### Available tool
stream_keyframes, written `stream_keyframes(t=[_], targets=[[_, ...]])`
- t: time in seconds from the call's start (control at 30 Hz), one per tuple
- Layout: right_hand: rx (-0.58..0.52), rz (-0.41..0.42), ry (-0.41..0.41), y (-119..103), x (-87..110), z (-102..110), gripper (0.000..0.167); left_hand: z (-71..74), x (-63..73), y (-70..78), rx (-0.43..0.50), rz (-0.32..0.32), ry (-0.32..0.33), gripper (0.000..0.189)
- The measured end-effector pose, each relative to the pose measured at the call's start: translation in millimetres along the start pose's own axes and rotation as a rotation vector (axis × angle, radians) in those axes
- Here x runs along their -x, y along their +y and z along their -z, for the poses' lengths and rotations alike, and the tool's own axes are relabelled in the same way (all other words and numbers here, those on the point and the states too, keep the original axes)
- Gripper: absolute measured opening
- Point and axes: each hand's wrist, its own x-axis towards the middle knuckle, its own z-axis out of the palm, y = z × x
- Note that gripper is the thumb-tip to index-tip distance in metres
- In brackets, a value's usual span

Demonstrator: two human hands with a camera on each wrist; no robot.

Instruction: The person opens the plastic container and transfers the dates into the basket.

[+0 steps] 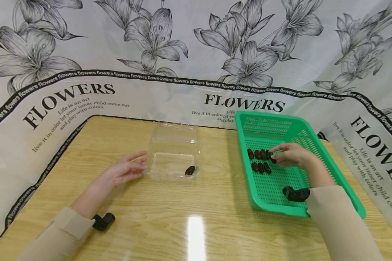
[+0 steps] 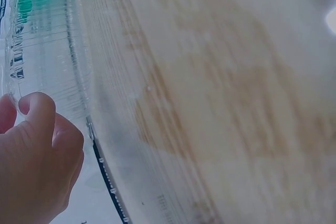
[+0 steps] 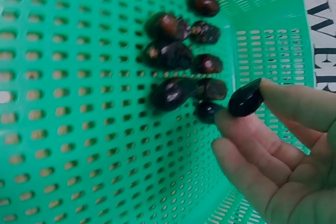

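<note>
In the right wrist view, my right hand (image 1: 292,156) pinches a dark, glossy date (image 3: 247,98) between thumb and fingers, inside the green basket. Below the fingers, more dates (image 3: 169,54) lie in two rows on the basket floor. At the left edge of a clear plastic box (image 1: 174,139), my left hand (image 1: 125,169) has its fingers loosely extended beside or against the rim; actual contact is hard to tell. One date (image 1: 190,170) lies in the front right corner of this box, whose hinged lid is laid back.
The green basket (image 1: 253,192) stands on the right of the wooden table (image 1: 150,217), its walls rising around my right hand. A white flower-printed sheet (image 1: 156,87) hangs behind the table and along its sides. Black cameras sit at both wrists.
</note>
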Motion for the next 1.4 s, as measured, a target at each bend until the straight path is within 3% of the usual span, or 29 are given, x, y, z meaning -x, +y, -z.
stream_keyframes(t=[0.2,0.67,1.07,1.4], targets=[[0.108,-0.025,-0.005,4,-1.9,-5,0.043,0.5,2.0,-1.5,0.016,0.002,-0.002,0.069],[0.208,-0.093,-0.016,4,-2.9,-14,0.032,0.9,0.9,-0.7,0.028,-0.003,0.0,0.072],[0.199,-0.128,-0.01,7,-4.5,-13,0.027,1.4,1.4,-1.6,0.034,0.0,-0.002,0.077],[0.19,-0.11,0.011,2,-2.3,-11,0.032,2.2,-0.2,-1.3,0.039,-0.009,-0.006,0.075]])
